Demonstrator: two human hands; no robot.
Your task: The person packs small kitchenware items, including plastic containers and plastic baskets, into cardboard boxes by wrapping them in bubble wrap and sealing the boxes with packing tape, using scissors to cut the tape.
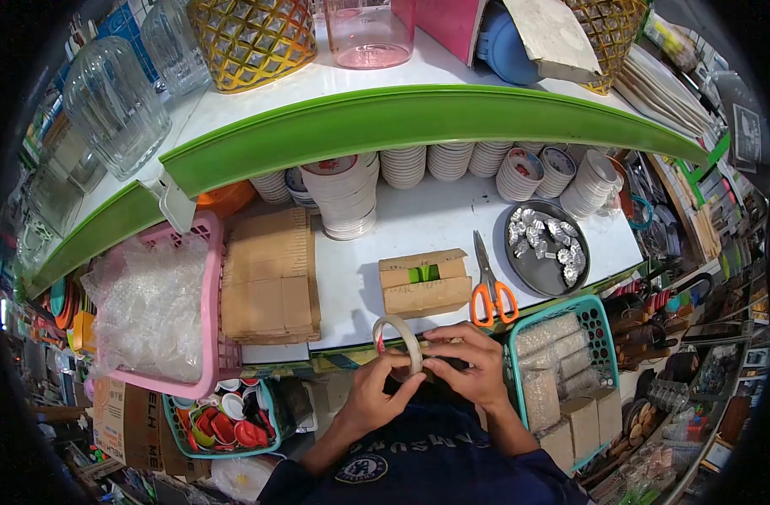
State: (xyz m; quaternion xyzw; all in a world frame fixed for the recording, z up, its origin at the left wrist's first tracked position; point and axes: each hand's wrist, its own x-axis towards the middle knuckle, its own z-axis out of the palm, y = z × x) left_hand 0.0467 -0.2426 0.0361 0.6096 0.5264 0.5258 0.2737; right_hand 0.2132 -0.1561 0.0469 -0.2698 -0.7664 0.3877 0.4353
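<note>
Near the shelf's front edge, my left hand point(381, 391) is closed on a roll of clear tape point(399, 339), its thumb and fingers on the lower side of the ring. My right hand point(467, 364) touches the same roll from the right, fingers bent and fingertips pressed at its rim. Just beyond the hands a small cardboard box point(424, 295) lies on the white shelf, with something green showing through its opening. Scissors with orange handles point(492, 301) lie right of the box, blades pointing away.
Flattened cardboard point(269, 278) and a pink basket of bubble wrap point(210, 320) stand left. A dark round tray point(524, 268) of foil moulds sits right, above a teal basket point(608, 337) of wrapped packs. Stacked bowls point(349, 198) stand under the green shelf edge point(435, 114).
</note>
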